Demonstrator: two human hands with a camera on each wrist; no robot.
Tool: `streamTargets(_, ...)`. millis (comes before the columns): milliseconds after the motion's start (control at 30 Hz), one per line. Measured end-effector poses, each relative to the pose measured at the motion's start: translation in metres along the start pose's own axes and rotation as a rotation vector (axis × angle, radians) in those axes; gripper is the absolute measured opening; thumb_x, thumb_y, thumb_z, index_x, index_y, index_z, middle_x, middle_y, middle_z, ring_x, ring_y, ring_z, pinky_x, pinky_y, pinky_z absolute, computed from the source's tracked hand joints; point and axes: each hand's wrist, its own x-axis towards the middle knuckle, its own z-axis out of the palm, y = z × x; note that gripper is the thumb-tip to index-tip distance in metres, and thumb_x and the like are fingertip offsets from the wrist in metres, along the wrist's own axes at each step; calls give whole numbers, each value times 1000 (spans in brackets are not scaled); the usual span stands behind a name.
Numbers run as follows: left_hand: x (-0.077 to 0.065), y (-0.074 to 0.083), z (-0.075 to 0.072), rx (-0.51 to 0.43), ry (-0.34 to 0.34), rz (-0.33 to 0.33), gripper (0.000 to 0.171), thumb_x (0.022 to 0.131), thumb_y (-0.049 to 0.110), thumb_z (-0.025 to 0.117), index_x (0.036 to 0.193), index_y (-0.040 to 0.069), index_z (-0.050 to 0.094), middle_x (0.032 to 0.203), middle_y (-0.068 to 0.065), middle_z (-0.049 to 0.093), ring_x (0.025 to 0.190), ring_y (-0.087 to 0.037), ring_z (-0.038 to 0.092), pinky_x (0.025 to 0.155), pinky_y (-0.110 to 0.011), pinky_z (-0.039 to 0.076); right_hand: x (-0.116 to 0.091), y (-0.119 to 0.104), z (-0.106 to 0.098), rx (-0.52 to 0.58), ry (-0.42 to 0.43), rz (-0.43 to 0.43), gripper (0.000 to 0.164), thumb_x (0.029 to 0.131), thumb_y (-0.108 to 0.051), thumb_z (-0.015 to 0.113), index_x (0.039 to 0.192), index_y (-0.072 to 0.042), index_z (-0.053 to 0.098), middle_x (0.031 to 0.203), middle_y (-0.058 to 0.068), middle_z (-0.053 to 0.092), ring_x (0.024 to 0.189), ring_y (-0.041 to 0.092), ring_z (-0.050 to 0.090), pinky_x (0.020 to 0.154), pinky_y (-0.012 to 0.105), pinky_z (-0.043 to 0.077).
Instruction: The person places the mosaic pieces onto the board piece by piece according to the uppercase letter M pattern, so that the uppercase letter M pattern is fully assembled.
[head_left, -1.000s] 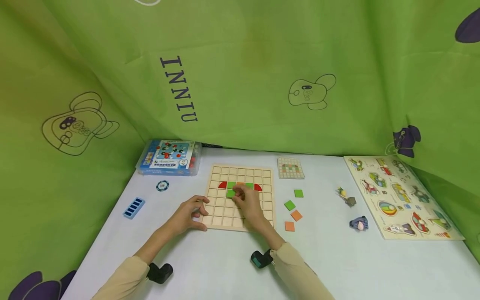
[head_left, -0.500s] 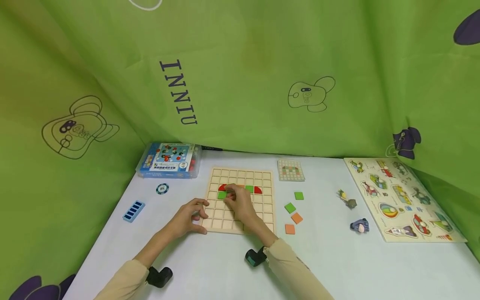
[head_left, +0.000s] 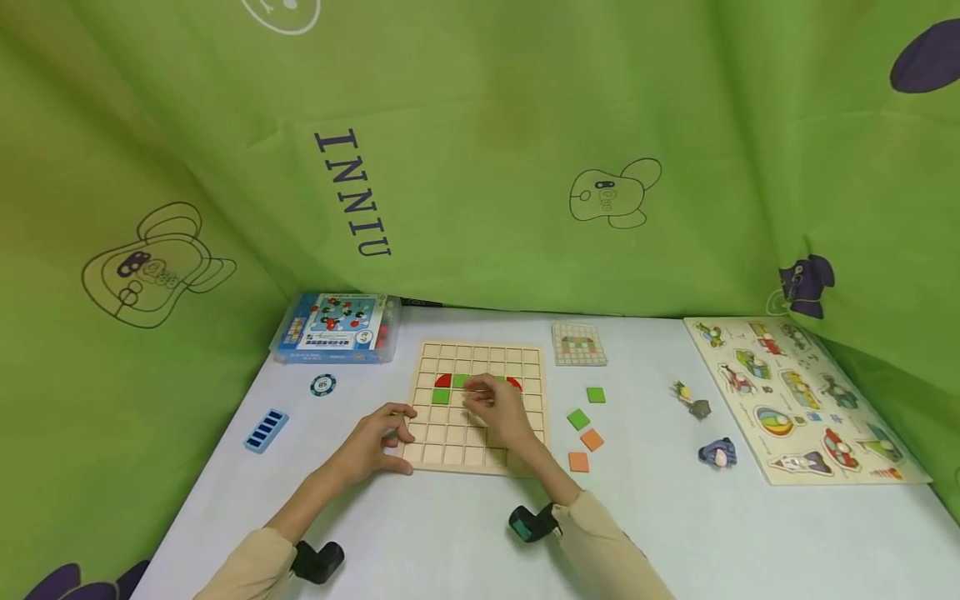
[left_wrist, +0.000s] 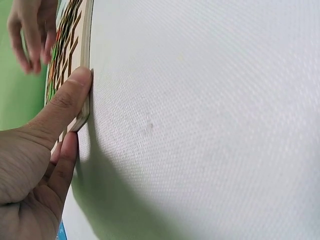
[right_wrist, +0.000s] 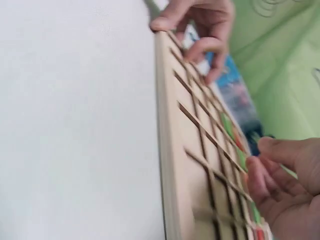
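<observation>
A square wooden grid board (head_left: 454, 454) lies mid-table. My left hand (head_left: 371, 442) grips its near left corner, thumb at the front edge and fingers at the side. In one row sit a red quarter-round tile (head_left: 443, 381), a green square tile (head_left: 461, 380) and, past my right hand, another green tile and a red quarter-round. A single green tile (head_left: 441, 397) fills the cell below the left red one. Over the board's middle hovers my right hand (head_left: 504, 410), fingers loosely bent and holding nothing; it hides part of the row.
Right of the board lie loose green tiles (head_left: 596, 395) and orange tiles (head_left: 578, 462). Behind them is a pattern card (head_left: 578, 345). A picture puzzle (head_left: 810, 400) and small figurines (head_left: 717, 453) lie further right. Left are a plastic box (head_left: 335, 328), a round chip (head_left: 323, 385) and a blue block (head_left: 266, 431).
My right hand moved left with the green tile, which shifted one cell left to below the red piece. It then let go and drew back right. The left hand stays at the corner.
</observation>
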Motion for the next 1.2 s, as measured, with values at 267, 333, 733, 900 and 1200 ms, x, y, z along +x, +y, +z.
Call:
streamTargets(267,0,-2,2,-1,-3,-13,33,62,4,87,79,3,58,127,-23,51,110,-38,52,78,-33,54,-47,16,-86,-35,98,113,25,85,0,69,109,5,64,106,20,67,93,31,66,78,29,55)
streamTargets(333,0,-2,3,3,-2,-21,33,62,3,87,78,4,58,127,-22,52,109,-37,53,78,-32,55,-60,22,-111,-100,126,133,25,85,-1,70,109,4,64,105,18,67,91,28,66,77,26,54)
streamTargets(733,2,-2,2,-9,-2,-32,33,62,2,87,79,4,58,127,-21,51,110,-36,53,78,-33,54,-100,47,-165,-211,-47,82,36,80,1,74,114,4,63,106,18,67,82,15,62,72,23,53)
streamTargets(900,2,-3,2,-20,-4,-37,34,61,2,87,79,3,58,127,-22,51,110,-36,52,77,-32,54,-97,53,-164,-228,-73,37,29,81,0,74,108,-2,67,96,10,69,74,12,56,62,21,49)
streamTargets(1200,2,-3,2,-18,-4,-14,34,62,4,87,78,3,57,127,-23,51,109,-38,53,77,-34,54,-97,60,-165,-236,-101,-11,26,80,0,74,105,-5,69,96,6,70,72,10,55,61,21,49)
